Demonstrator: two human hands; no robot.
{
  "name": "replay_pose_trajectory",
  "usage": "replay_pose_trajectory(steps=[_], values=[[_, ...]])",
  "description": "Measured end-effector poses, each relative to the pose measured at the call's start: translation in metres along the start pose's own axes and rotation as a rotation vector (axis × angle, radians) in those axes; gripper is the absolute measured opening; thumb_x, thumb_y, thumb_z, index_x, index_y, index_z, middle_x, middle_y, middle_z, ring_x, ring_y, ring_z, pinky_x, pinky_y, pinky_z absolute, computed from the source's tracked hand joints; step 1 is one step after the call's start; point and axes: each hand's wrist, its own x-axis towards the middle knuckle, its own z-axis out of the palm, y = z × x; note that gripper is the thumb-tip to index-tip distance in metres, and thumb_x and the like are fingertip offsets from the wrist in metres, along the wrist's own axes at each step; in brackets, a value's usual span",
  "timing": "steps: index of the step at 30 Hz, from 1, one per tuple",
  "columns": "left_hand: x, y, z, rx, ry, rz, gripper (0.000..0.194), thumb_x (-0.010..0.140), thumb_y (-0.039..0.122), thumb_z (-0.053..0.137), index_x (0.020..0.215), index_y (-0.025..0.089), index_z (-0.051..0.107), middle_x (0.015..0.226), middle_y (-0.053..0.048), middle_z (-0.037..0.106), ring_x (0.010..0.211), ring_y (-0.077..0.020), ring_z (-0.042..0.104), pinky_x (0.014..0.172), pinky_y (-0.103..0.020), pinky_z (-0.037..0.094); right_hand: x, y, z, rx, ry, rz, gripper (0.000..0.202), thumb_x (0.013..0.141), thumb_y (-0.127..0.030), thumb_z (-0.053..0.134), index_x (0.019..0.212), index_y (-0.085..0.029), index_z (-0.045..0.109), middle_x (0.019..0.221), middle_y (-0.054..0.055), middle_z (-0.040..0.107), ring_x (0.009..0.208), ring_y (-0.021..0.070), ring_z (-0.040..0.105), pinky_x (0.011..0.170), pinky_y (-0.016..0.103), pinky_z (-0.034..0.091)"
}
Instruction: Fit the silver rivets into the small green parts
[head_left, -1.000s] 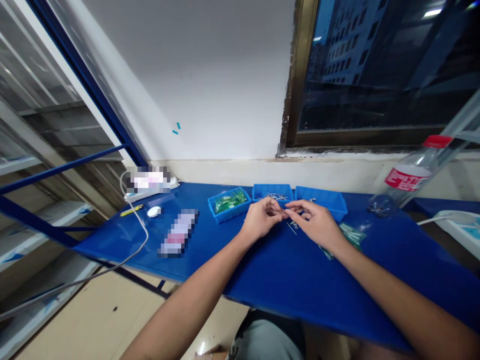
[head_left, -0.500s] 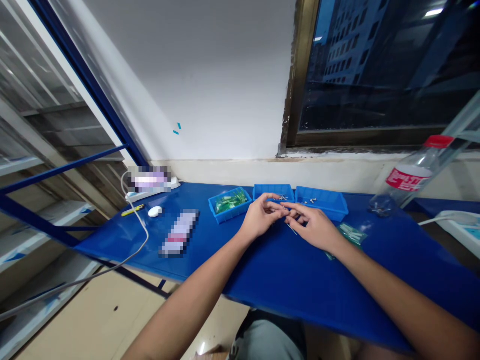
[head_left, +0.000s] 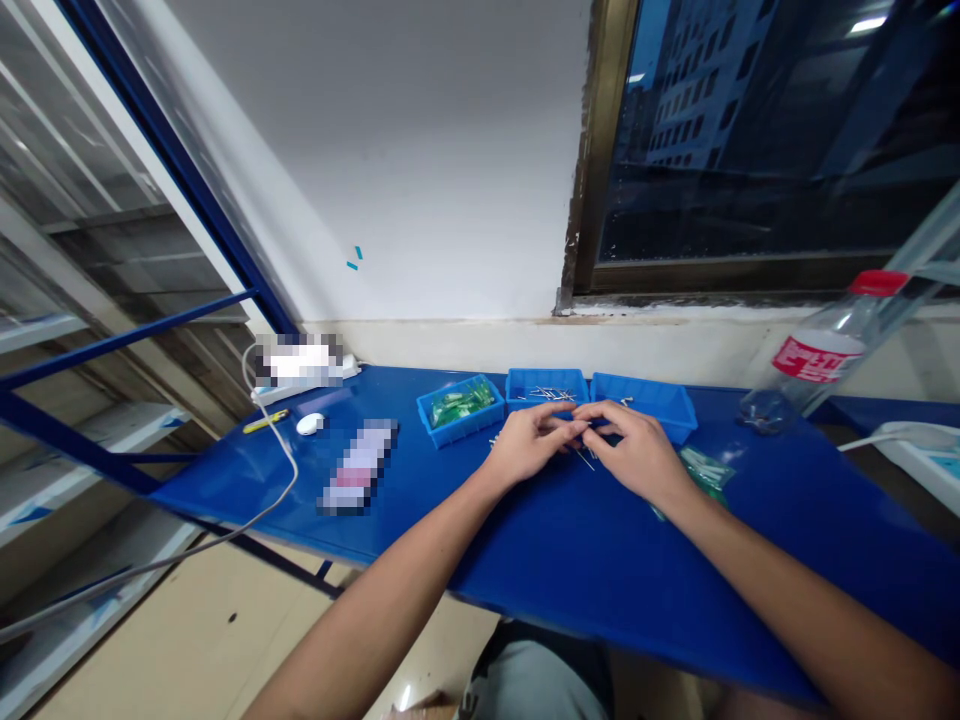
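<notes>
Nearest of all, a clothed knee (head_left: 529, 685) sits below the front edge of the blue table (head_left: 615, 570), and behind that edge there's a broad bare strip under both forearms. On we go to the middle: left hand (head_left: 525, 440) and right hand (head_left: 634, 445), wrists apart, fingertips together, fingers curled narrow. Is a piece pinched in there? Can't tell, the fingers hide it! Just below the fingertips, thin metal pins (head_left: 587, 460) lie loose on the tabletop, with a few more pin ends (head_left: 493, 443) peeking out left of the left hand. Beside the right forearm, clear-green packets (head_left: 707, 470) rest on the table, partly covered by the arm. Progress, then: it looks mid-course, handling under way, loose pins not yet dealt with; no count possible from here. Room to the left, as far as the blurred flat object (head_left: 358, 467); room to the right too, beyond the packets. Behind the hands, the trays close things off: left tray (head_left: 469, 432) full of green packets (head_left: 461, 402), middle tray (head_left: 517, 401) with a scatter of metal pins (head_left: 551, 394), right tray (head_left: 667, 424) showing only a few small metal bits (head_left: 627, 401). Farther right stands the red-capped bottle (head_left: 814, 357), well apart from the right hand, and at the back, the wall (head_left: 450, 345) ends all reach.
</notes>
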Motion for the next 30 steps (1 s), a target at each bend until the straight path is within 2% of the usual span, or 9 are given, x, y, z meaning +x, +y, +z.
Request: replay_pose_trajectory(steps=[4,6,9,12,16,19,24,28,30], values=[[0.003,-0.005,-0.002,-0.048,0.061,0.016,0.049,0.086,0.035,0.083,0.129,0.014,0.071,0.112,-0.013,0.081,0.105,-0.0269,0.078,0.098,-0.041,0.06,0.001,0.0,0.002,-0.08,0.041,-0.094,0.017,0.095,-0.025,0.06,0.103,-0.025,0.076,0.114,0.008,0.072,0.086,0.0215,0.07,0.078,0.037,0.062],[0.004,-0.007,-0.004,-0.067,0.098,0.007,0.05,0.086,0.03,0.082,0.132,0.014,0.069,0.11,-0.013,0.082,0.103,-0.0265,0.078,0.097,-0.041,0.061,0.001,0.0,0.002,-0.107,0.035,-0.101,0.019,0.096,-0.027,0.062,0.106,-0.026,0.077,0.112,0.008,0.07,0.08,0.0205,0.069,0.076,0.037,0.061],[0.006,-0.009,-0.005,-0.063,0.146,-0.001,0.055,0.087,0.023,0.079,0.139,0.015,0.063,0.107,-0.012,0.082,0.096,-0.024,0.079,0.089,-0.036,0.062,0.001,-0.002,0.003,-0.099,0.002,-0.1,0.022,0.097,-0.031,0.062,0.112,-0.027,0.077,0.11,0.008,0.072,0.082,0.0216,0.07,0.076,0.037,0.061],[0.005,-0.01,-0.005,0.011,0.177,0.025,0.054,0.085,0.017,0.078,0.137,0.016,0.062,0.102,-0.01,0.082,0.088,-0.0214,0.079,0.084,-0.034,0.063,0.001,-0.005,0.003,-0.089,-0.006,-0.058,0.021,0.098,-0.035,0.06,0.107,-0.026,0.078,0.104,0.006,0.076,0.083,0.0226,0.072,0.075,0.036,0.06],[0.003,-0.008,-0.002,0.188,0.144,0.115,0.052,0.081,0.01,0.076,0.131,0.019,0.064,0.099,-0.006,0.082,0.088,-0.0197,0.079,0.09,-0.035,0.063,0.001,-0.006,0.001,-0.067,-0.042,0.018,0.019,0.096,-0.039,0.063,0.1,-0.026,0.077,0.094,0.004,0.08,0.082,0.0235,0.074,0.074,0.036,0.06],[0.001,-0.006,-0.001,0.237,0.124,0.161,0.049,0.082,0.009,0.075,0.129,0.019,0.063,0.094,-0.003,0.08,0.085,-0.0173,0.077,0.088,-0.032,0.063,0.001,-0.003,0.0,-0.047,-0.06,0.065,0.019,0.096,-0.038,0.062,0.097,-0.026,0.077,0.093,0.003,0.081,0.083,0.0234,0.075,0.076,0.036,0.06],[0.004,-0.003,-0.005,0.014,0.18,0.156,0.05,0.084,0.012,0.078,0.129,0.016,0.058,0.098,-0.007,0.076,0.083,-0.0153,0.074,0.081,-0.03,0.061,0.001,0.004,0.0,0.008,-0.064,0.143,0.024,0.1,-0.04,0.057,0.102,-0.026,0.076,0.1,0.004,0.082,0.09,0.0247,0.078,0.078,0.036,0.061],[0.008,-0.003,-0.009,-0.191,0.17,0.129,0.059,0.082,0.015,0.084,0.133,0.015,0.055,0.108,-0.011,0.074,0.091,-0.0174,0.076,0.09,-0.035,0.061,0.001,0.009,0.004,0.03,-0.177,0.132,0.027,0.101,-0.042,0.056,0.103,-0.026,0.076,0.099,0.005,0.082,0.086,0.0242,0.078,0.075,0.036,0.061],[0.008,-0.003,-0.009,-0.22,0.16,0.129,0.063,0.081,0.017,0.085,0.136,0.016,0.053,0.116,-0.014,0.073,0.094,-0.0184,0.076,0.092,-0.036,0.061,0.001,0.012,0.005,0.079,-0.185,0.171,0.027,0.1,-0.045,0.059,0.103,-0.025,0.077,0.095,0.005,0.082,0.081,0.0235,0.077,0.073,0.036,0.061]])
